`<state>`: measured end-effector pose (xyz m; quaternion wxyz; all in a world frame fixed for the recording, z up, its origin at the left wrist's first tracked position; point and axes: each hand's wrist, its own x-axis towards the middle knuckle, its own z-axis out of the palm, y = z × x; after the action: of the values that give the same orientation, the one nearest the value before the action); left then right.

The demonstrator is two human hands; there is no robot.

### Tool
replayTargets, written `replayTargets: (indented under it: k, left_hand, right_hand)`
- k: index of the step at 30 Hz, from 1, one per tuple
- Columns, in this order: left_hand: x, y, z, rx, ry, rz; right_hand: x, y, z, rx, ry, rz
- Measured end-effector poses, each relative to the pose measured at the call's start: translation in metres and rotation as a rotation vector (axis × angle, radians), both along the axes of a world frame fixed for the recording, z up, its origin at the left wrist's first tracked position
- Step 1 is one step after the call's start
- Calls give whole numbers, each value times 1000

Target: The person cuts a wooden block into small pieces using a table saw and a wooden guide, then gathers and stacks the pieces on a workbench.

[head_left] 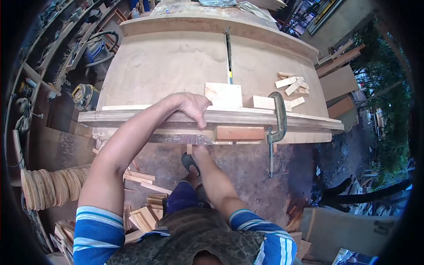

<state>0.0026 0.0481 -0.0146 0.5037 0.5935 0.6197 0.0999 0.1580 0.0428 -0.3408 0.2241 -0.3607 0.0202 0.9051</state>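
My left hand (194, 108) reaches over the long layered wooden fence (150, 116), its thumb on the near side and its fingers over the top, beside a pale square wood block (223, 95). Beyond the block, a slot (229, 53) runs through the wooden table top (176, 57). A metal clamp (279, 115) grips the fence on the right, next to another pale block (263, 102). A reddish wood piece (240, 133) is on the fence's near side. My right forearm goes down under the table's front edge, where the hand is hidden.
Small offcuts (293, 85) lie on the table's right side. A vacuum (97, 51) and shelves (53, 44) stand at left. Stacked curved wood pieces (53, 187) and scrap wood (143, 218) are at lower left. A board (349, 234) is at lower right.
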Motion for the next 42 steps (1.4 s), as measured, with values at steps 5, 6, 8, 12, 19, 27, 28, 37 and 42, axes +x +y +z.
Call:
replayTargets:
  k: [5, 6, 8, 12, 19, 27, 28, 37, 42]
  left_hand:
    - [0, 2, 0, -51, 32, 20]
    - [-2, 3, 3, -50, 32, 24]
    - [1, 3, 8, -79, 48, 20]
    - [0, 1, 2, -45, 56, 15]
    - [-2, 4, 2, -11, 21, -16]
    - [-3, 10, 10, -108, -31, 43]
    - [-2, 9, 10, -105, -28, 51]
    - [-14, 16, 5, -53, 49, -22]
    - [-3, 14, 22, 4, 112, -32]
  right_hand:
    - [-12, 3, 8, 24, -28, 5]
    - [-14, 3, 9, 26, -36, 10]
    - [-15, 2, 9, 42, -52, 16]
    - [-9, 3, 21, 128, -114, 101]
    - [160, -39, 174, 1079, -156, 979]
    - [242, 174, 392, 2346, -1084, 308]
    - [239, 208, 382, 2477, -1202, 387]
    - [220, 287, 353, 2636, -1097, 733]
    - [230, 293, 341, 2704, -1101, 564]
